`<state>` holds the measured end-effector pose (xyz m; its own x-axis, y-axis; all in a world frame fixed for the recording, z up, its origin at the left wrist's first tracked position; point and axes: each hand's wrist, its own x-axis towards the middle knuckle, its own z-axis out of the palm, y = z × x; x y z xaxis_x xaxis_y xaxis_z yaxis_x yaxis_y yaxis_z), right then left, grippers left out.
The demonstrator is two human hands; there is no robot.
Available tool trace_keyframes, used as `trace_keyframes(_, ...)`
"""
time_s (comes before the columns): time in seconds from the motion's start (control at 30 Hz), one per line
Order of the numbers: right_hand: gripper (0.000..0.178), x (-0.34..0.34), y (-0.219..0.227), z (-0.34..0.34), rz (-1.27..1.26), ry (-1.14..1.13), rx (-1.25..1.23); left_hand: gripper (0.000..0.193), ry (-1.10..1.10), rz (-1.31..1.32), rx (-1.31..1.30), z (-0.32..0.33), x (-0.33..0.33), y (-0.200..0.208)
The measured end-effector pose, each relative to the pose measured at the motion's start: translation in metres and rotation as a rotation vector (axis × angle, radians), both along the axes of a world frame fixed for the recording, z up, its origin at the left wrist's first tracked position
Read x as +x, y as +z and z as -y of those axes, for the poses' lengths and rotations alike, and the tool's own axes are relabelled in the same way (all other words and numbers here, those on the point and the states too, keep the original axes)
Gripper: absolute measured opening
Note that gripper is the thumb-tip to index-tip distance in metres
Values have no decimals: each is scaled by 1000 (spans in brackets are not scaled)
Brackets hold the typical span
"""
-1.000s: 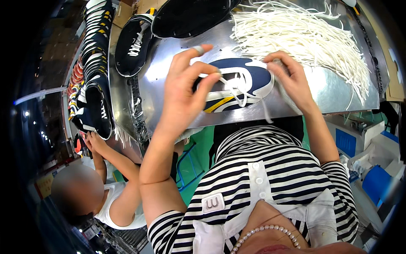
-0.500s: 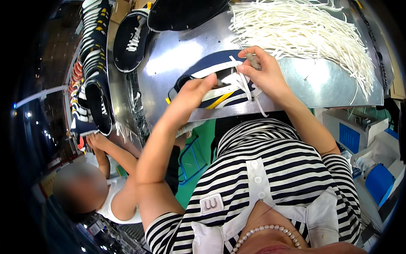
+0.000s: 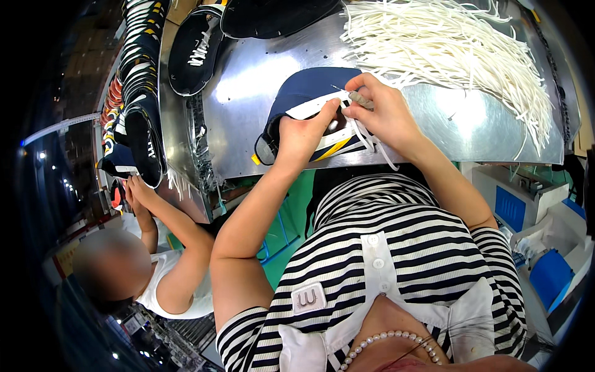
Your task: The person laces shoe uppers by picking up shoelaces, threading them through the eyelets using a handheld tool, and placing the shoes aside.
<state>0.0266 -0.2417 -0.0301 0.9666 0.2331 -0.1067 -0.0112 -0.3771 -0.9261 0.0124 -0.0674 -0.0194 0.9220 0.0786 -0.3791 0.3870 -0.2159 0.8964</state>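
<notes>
A navy shoe upper point(image 3: 319, 82) with white eyelet strips and a yellow stripe lies on the metal table. My left hand point(image 3: 300, 137) grips its near side, the thumb pressed on the far eyelet strip and the fingers hidden below. Pinched in my right hand point(image 3: 389, 116) is a thin, needle-like hook tool with a wrapped, greyish handle point(image 3: 361, 100). Its fine metal tip points left over the eyelet strip. A white shoelace point(image 3: 385, 155) hangs from the upper beneath my right hand and trails past the table's near edge.
Loose white laces point(image 3: 440, 46) cover the table's far right. Dark uppers point(image 3: 195, 53) lie at the back left, beside a long stack of uppers point(image 3: 144, 77). A co-worker's hands point(image 3: 139, 189) touch that stack's near end. A machine with blue panels point(image 3: 511, 201) stands at right.
My left hand has moved right and away from me, its thumb now on the far strip. The tool's tip has swung left, and the upper has tilted. The co-worker's arms have shifted slightly.
</notes>
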Motion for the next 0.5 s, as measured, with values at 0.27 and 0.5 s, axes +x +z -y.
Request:
trace_keyframes(0.27,15,-5,3,22,121,98,124,19,-40,160,13,-3,-2,-1)
trace_keyframes(0.5,12,1,3,24,107,128,107,16,-121,174,18,-3,-4,2)
